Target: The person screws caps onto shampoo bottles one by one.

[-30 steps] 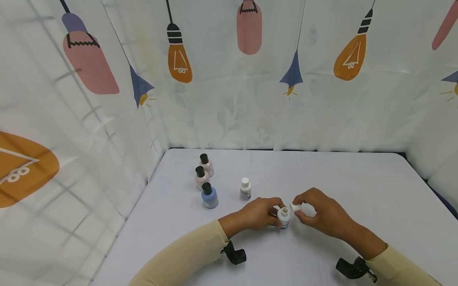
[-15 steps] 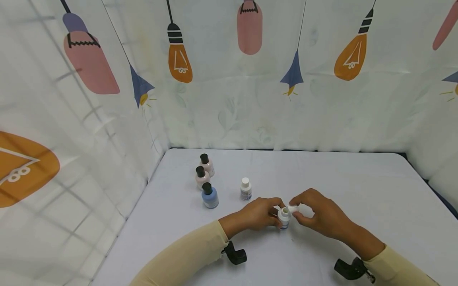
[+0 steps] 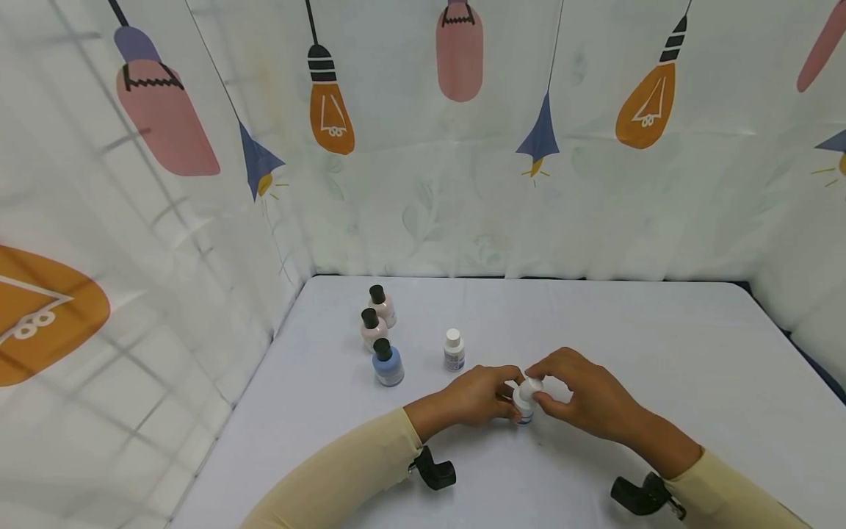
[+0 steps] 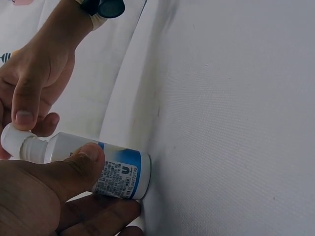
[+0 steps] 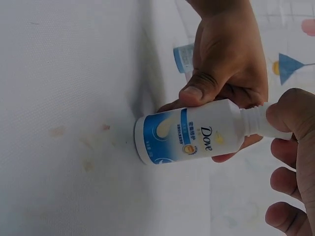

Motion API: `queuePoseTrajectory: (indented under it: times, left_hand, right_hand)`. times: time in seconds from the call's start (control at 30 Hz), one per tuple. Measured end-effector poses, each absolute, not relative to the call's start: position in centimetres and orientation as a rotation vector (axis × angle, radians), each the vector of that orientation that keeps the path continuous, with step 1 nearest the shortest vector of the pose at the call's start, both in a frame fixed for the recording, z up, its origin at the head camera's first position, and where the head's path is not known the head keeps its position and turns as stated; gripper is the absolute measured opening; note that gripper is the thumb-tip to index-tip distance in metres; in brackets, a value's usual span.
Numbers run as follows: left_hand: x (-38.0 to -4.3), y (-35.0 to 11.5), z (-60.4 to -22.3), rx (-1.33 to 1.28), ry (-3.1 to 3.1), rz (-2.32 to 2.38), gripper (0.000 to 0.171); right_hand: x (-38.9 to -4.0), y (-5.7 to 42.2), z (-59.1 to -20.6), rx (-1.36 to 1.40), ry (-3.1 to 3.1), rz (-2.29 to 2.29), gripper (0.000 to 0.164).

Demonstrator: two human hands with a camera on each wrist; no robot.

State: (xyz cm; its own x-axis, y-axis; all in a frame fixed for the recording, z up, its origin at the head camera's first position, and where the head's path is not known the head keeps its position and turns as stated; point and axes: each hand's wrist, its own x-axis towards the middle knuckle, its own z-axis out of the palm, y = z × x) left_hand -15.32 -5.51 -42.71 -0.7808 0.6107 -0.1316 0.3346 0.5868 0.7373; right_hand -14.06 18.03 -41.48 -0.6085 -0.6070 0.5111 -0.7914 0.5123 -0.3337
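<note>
A small white Dove bottle [image 5: 189, 132] with a blue label stands upright on the table. My left hand [image 3: 481, 395] grips its body between thumb and fingers. The right hand [image 3: 591, 393] pinches a white cap [image 4: 14, 139] at the bottle's mouth. In the left wrist view the cap sits tilted on the threaded neck [image 4: 35, 149], part of whose thread shows below it. Whether the thread has caught cannot be told.
Another white-capped bottle [image 3: 454, 350] stands just beyond the left hand. Farther left are a blue bottle [image 3: 388, 365] and two pale pink bottles [image 3: 373, 330] with black caps. The white table [image 3: 628, 323] meets printed curtains [image 3: 423, 206] behind.
The right hand has moved left with the cap, from beside the uncovered mouth to over it. The left hand and the bottle have stayed put.
</note>
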Motion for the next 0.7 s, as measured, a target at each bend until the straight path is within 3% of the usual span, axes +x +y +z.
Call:
queuePoseTrajectory:
  times: [0.27,0.7]
  left_hand:
    - [-15.32,-5.55,-42.79,0.775,2.444,1.029,0.048]
    - [-15.27,-5.62,-42.71,0.782,2.447,1.033,0.045]
  right_hand:
    - [-14.06,17.42,-41.04,1.242,-2.38,0.778,0.041]
    - [-14.2,17.27,-41.61,1.18,-2.421,0.742,0.038]
